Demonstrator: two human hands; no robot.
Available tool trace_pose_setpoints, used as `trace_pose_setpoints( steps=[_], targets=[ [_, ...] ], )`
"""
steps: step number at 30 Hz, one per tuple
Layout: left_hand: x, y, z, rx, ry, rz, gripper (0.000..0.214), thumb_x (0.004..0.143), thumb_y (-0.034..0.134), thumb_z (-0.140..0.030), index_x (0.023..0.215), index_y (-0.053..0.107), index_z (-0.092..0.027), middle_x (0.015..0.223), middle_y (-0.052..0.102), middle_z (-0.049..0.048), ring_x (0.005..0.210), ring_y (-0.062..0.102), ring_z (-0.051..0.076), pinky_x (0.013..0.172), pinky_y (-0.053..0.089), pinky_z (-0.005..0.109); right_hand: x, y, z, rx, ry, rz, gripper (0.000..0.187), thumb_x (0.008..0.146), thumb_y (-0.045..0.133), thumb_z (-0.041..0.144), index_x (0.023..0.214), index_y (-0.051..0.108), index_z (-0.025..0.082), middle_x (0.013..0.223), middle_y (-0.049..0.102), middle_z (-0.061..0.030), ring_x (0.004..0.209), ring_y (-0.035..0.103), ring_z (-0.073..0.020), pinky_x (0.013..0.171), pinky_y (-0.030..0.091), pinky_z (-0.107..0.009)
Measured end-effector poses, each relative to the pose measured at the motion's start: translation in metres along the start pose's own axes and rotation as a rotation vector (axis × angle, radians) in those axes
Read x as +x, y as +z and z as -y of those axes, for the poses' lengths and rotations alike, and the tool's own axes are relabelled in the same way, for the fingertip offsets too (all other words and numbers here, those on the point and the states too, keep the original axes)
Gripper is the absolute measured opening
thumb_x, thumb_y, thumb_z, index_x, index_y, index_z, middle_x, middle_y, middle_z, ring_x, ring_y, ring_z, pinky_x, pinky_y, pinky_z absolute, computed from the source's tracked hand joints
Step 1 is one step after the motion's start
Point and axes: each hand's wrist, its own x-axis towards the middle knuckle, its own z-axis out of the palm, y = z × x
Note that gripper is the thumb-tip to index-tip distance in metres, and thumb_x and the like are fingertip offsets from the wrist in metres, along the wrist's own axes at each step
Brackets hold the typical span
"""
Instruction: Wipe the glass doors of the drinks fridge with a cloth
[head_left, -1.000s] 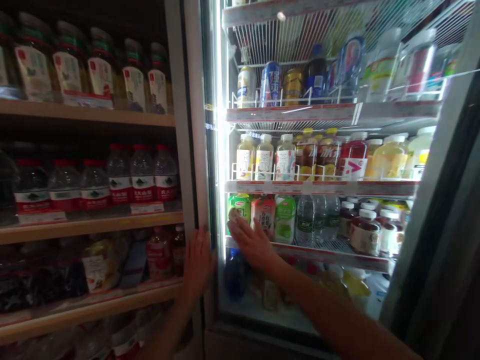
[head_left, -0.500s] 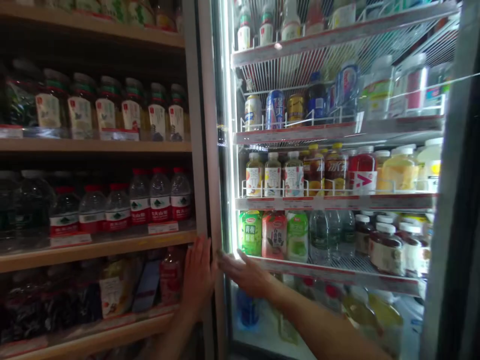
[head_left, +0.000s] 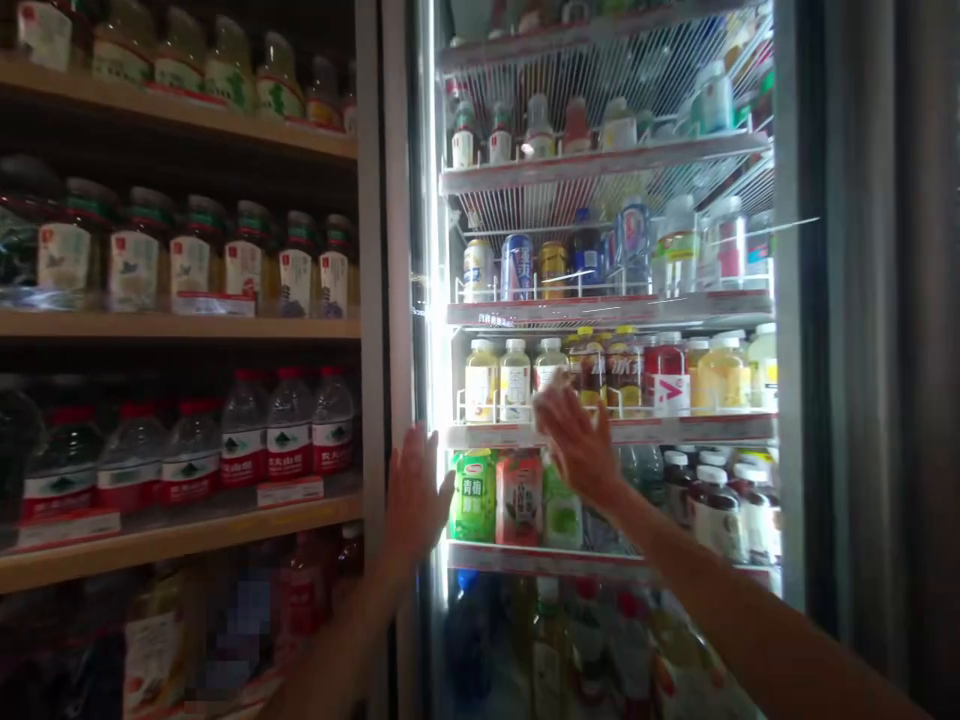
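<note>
My left hand [head_left: 414, 495] is raised with its fingers stretched upward and thumb apart, at the upright frame [head_left: 401, 250] between the wooden shelves and the lit drinks fridge. Whether the fingers touch the frame I cannot tell. My right hand [head_left: 576, 435] is in front of the fridge [head_left: 622, 432], blurred, its fingers pointing up and left and its thumb apart; nothing shows in it. Behind it are juice bottles [head_left: 515, 382] on one shelf and a green carton [head_left: 562, 508] below, partly covered. A bright green carton [head_left: 473, 495] and a pink one [head_left: 519, 498] stand to the left.
Wooden shelves [head_left: 180, 325] at left carry red-capped water bottles [head_left: 245, 430] and rows of labelled drinks. Higher fridge racks hold cans [head_left: 517, 268] and more bottles. Dark-capped jar-like bottles [head_left: 716, 512] stand lower right. A dark vertical frame [head_left: 806, 380] borders the fridge at right.
My right hand has moved up and right, away from the frame, across the fridge front. My left hand stays near the frame. The view has tilted upward and shifted right.
</note>
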Motion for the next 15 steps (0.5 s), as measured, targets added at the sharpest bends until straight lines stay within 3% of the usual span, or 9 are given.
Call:
trace_pose_setpoints(
  steps=[2,3,4,7,9,13,15],
  targets=[
    [0.012,0.006,-0.017,-0.026,-0.011,0.003,0.054,0.091,0.038,-0.032,0.141,0.027,-0.016,0.149,0.027,0.0151,0.141,0.016,0.024,0.112,0.022,0.048,-0.005,-0.012,-0.024,-0.087,0.201,-0.091,0.064,0.085,0.045,0.021,0.145,0.023,0.024,0.15,0.028,-0.0054,0.141,0.015,-0.0257,0.112,0.009,-0.053],
    [0.018,0.01,-0.028,-0.038,-0.021,0.006,0.053,0.091,0.037,-0.033,0.141,0.027,-0.016,0.149,0.026,0.0147,0.141,0.015,0.024,0.112,0.022,0.048,-0.007,-0.017,-0.029,-0.11,0.237,-0.123,0.064,0.085,0.045,0.022,0.145,0.022,0.023,0.151,0.026,-0.0065,0.141,0.014,-0.0262,0.112,0.01,-0.053],
    [0.023,0.013,-0.039,-0.049,-0.029,0.009,0.053,0.091,0.036,-0.034,0.141,0.028,-0.016,0.149,0.026,0.0144,0.141,0.015,0.024,0.112,0.022,0.049,-0.01,-0.02,-0.03,-0.115,0.204,-0.124,0.064,0.085,0.044,0.022,0.145,0.022,0.022,0.151,0.025,-0.0071,0.141,0.012,-0.0261,0.112,0.01,-0.052],
    [0.033,0.023,-0.071,-0.059,-0.058,0.019,0.056,0.091,0.036,-0.043,0.14,0.031,-0.017,0.15,0.023,0.0142,0.141,0.011,0.027,0.11,0.02,0.054,-0.022,-0.024,-0.029,-0.061,-0.148,0.015,0.063,0.083,0.044,0.024,0.144,0.027,0.022,0.149,0.031,-0.0051,0.141,0.014,-0.0228,0.113,0.007,-0.048],
    [0.035,0.029,-0.085,-0.044,-0.087,0.021,0.059,0.09,0.037,-0.048,0.14,0.031,-0.018,0.151,0.021,0.014,0.141,0.01,0.029,0.109,0.019,0.057,-0.031,-0.029,-0.045,-0.069,-0.189,0.067,0.059,0.084,0.043,0.023,0.142,0.03,0.025,0.146,0.037,-0.0032,0.14,0.019,-0.0216,0.113,0.007,-0.049],
    [0.035,0.033,-0.092,-0.024,-0.095,0.033,0.062,0.089,0.037,-0.052,0.139,0.033,-0.017,0.151,0.022,0.0154,0.141,0.01,0.03,0.109,0.018,0.058,-0.049,-0.045,-0.104,-0.25,0.398,-0.148,0.055,0.088,0.04,0.024,0.143,0.029,0.023,0.148,0.032,-0.0103,0.137,0.026,-0.0281,0.106,0.021,-0.053],
    [0.034,0.033,-0.092,-0.015,-0.108,0.021,0.062,0.089,0.035,-0.052,0.139,0.034,-0.014,0.15,0.022,0.0169,0.141,0.009,0.031,0.108,0.019,0.059,-0.06,-0.052,-0.121,-0.287,0.539,-0.208,0.056,0.089,0.039,0.025,0.143,0.028,0.021,0.15,0.027,-0.013,0.137,0.025,-0.0309,0.103,0.027,-0.053]
  ],
)
